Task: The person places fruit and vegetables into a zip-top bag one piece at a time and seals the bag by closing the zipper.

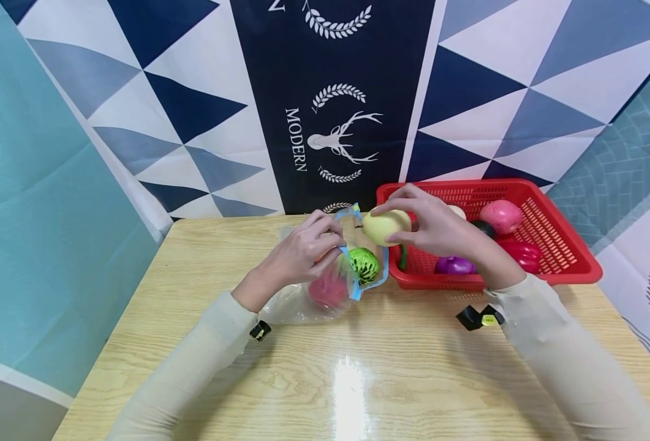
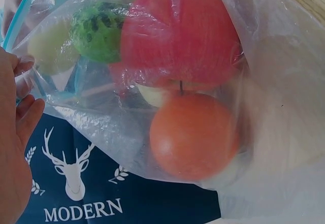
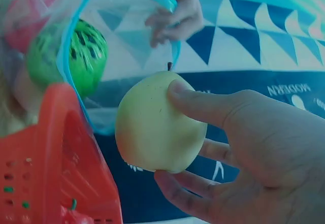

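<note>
My right hand grips a yellow pear between thumb and fingers, its stem pointing toward the bag. The pear is at the mouth of a clear plastic bag with a blue zip edge. My left hand pinches that edge and holds the mouth open. Inside the bag lie a green fruit with dark stripes, a large red apple-like fruit and an orange fruit with a stem. A pale yellowish shape shows blurred through the plastic near my left fingers.
A red plastic basket stands right of the bag, close to its mouth. It holds a pink fruit, a purple vegetable, a red pepper and other pieces. The wooden table meets a patterned backdrop behind.
</note>
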Demonstrator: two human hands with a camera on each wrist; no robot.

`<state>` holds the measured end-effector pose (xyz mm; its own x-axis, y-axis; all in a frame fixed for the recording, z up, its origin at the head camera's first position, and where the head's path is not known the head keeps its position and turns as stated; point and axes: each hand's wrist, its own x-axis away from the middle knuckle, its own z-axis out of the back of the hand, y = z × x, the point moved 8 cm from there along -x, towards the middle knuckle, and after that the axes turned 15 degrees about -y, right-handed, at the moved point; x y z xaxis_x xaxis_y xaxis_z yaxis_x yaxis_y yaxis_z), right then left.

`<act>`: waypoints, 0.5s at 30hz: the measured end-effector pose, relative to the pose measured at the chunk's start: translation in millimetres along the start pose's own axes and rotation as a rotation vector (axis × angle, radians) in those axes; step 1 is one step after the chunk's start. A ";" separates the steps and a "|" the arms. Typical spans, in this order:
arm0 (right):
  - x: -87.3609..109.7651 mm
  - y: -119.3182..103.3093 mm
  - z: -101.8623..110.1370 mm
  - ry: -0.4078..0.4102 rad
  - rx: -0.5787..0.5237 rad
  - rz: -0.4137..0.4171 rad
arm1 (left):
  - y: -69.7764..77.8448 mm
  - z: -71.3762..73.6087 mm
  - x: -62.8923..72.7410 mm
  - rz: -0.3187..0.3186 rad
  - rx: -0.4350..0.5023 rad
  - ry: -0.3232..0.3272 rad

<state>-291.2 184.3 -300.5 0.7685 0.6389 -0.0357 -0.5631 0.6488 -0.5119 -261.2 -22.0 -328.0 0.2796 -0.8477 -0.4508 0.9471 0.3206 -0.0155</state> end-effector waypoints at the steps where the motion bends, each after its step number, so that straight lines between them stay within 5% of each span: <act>1: -1.4 -2.3 -2.0 -0.001 -0.001 0.008 | 0.0 -0.1 0.0 -0.001 0.000 0.000; 15: -19.1 -15.7 -20.2 0.019 -0.004 0.054 | -0.4 0.3 0.4 0.013 0.000 -0.006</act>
<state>-290.9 153.6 -309.1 0.7425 0.6650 -0.0803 -0.6031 0.6116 -0.5120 -261.4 -22.6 -328.0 0.2926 -0.8458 -0.4460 0.9434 0.3315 -0.0097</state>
